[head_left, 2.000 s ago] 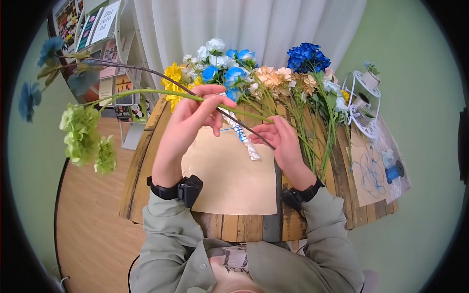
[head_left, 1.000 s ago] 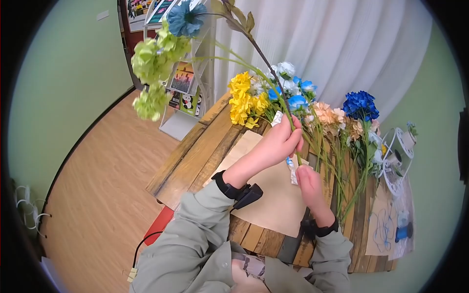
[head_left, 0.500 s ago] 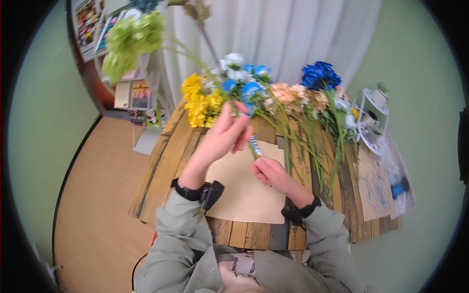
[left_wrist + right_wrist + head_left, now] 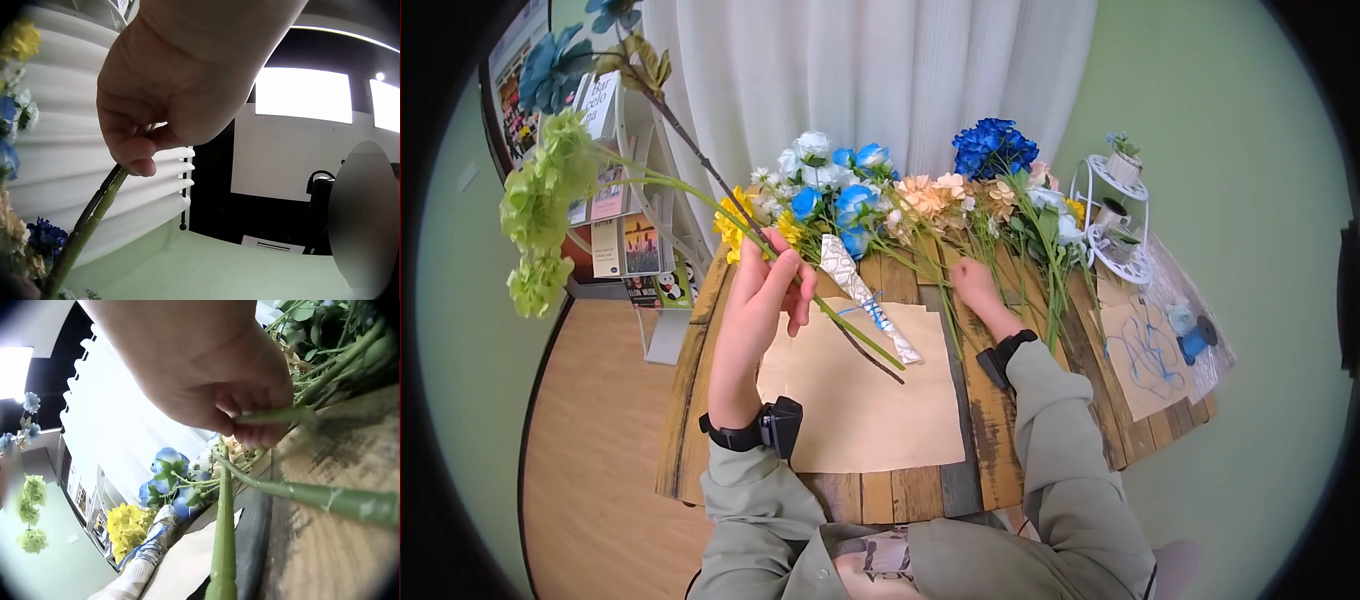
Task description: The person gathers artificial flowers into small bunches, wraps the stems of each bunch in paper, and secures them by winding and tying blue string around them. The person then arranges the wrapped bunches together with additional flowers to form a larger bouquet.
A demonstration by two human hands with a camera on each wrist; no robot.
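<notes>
A: What does the left hand (image 4: 762,292) have?

B: It pinches two stems together, a green-flowered stem (image 4: 670,182) and a dark stem with teal flowers (image 4: 690,141). The flowers reach out beyond the hand, and the lower ends point down over the brown paper (image 4: 860,420) below it

A: Why grip them midway?

B: Probably to keep both aligned and balanced; one pinch seems enough for stems this thin

A: And the right hand (image 4: 980,292)?

B: From the head view I can only say its fingers are curled beside the loose stalks (image 4: 1055,300). Its own wrist view shows more: a green stem (image 4: 275,416), blurred, held between thumb and fingers

A: Does the left wrist view add anything?

B: Yes, both stems leave the fingertips side by side, green against dark. It misses their flowers, and also the wrapped bundle (image 4: 865,290) between the hands, perhaps laid there to stay within reach of either
</notes>
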